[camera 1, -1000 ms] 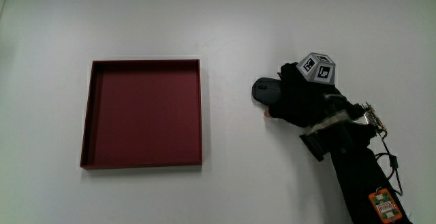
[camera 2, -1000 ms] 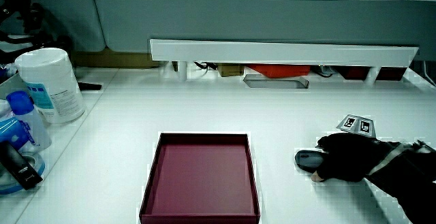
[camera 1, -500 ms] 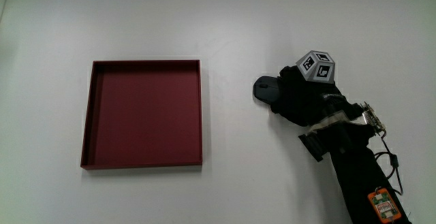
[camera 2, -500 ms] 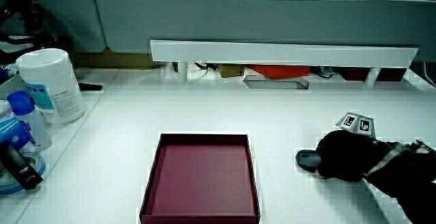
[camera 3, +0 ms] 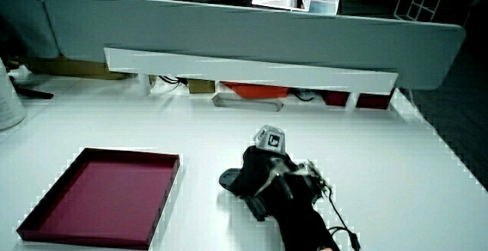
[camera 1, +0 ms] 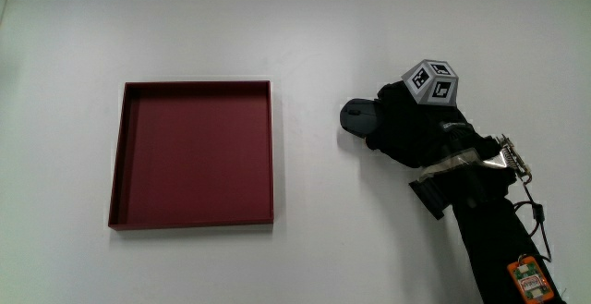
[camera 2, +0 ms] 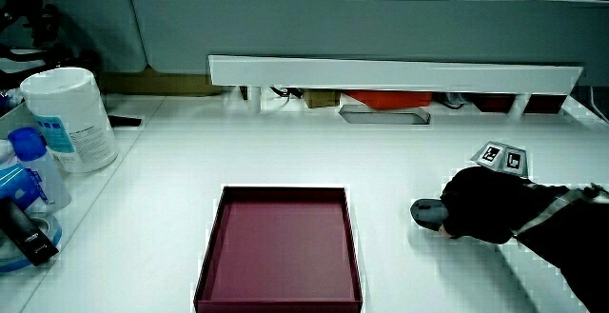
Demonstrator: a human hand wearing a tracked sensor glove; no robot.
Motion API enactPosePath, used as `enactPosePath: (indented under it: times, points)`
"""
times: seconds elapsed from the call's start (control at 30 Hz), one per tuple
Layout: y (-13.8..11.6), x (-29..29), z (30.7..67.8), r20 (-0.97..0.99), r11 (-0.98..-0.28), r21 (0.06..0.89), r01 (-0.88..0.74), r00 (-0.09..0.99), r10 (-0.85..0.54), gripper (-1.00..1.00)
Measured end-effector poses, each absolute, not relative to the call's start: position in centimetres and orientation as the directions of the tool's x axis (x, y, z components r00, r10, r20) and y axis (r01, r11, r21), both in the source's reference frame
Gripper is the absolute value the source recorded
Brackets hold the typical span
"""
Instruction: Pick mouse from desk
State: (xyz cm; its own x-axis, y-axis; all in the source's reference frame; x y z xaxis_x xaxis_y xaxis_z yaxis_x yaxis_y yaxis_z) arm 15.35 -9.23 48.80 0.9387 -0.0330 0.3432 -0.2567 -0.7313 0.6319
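The grip is closed over the mouse (camera 1: pixel 358 116): the hand (camera 1: pixel 411 128) covers most of it, and only its dark front end shows past the fingers. In both side views the mouse (camera 2: pixel 427 212) looks to sit at or just above the white table (camera 1: pixel 305 27); whether it is lifted clear I cannot tell. A red tray (camera 1: pixel 192 153) lies well apart, empty. Risk: the smooth rounded shell could slide out of the glove if the hold sits too high, dropping the mouse back onto the table.
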Motion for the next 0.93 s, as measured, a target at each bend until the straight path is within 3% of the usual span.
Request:
enactPosePath:
  times: [0.27, 0.53, 0.77, 0.8, 0.83, 0.93]
  points:
    - [-9.7, 11.3, 44.9, 0.390, -0.736, 0.579, -0.350, 0.912, -0.127, 1.00]
    - [-9.8, 7.9, 43.3, 0.440, -0.724, 0.544, -0.423, 0.879, -0.183, 1.00]
    - [-9.8, 4.7, 42.8, 0.502, -0.692, 0.523, -0.498, 0.836, -0.222, 1.00]
    - [-10.3, 4.3, 45.3, 0.539, -0.638, 0.565, -0.523, 0.820, -0.195, 1.00]
    - [-9.8, 3.7, 42.8, 0.485, -0.679, 0.537, -0.500, 0.842, -0.236, 1.00]
    - [-9.5, 2.7, 42.3, 0.479, -0.686, 0.522, -0.506, 0.840, -0.256, 1.00]
